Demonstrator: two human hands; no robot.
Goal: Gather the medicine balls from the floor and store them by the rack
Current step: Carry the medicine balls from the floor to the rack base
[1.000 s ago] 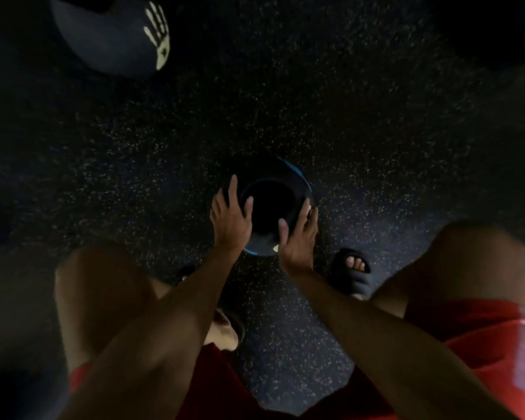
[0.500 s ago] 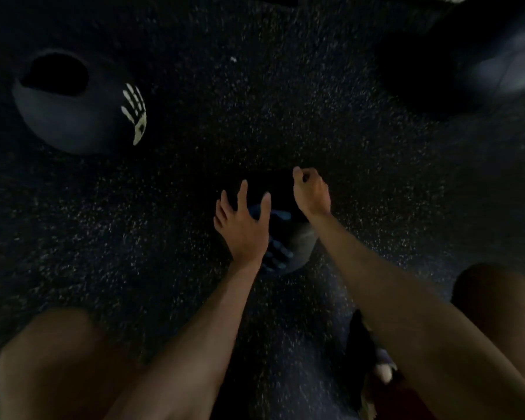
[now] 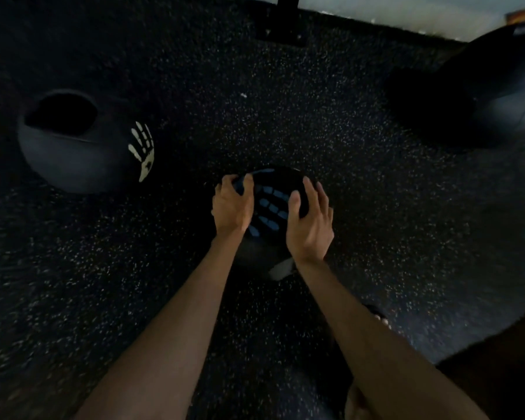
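our left hand (image 3: 232, 207) and right hand (image 3: 311, 225) are wrapping the small dark ball (image 3: 282, 178), where half a second ago the left was spread open beside it and the right was reaching over its far side. the left is gripping its left flank, fingers curling over the top; the right is clasping the opposite flank, thumb pressing beside the blue handprint (image 3: 270, 207). we are seeing a grey ball (image 3: 73, 159) well left of our left hand and a big dark ball (image 3: 482, 98) far beyond our right, on the speckled floor (image 3: 285, 116).
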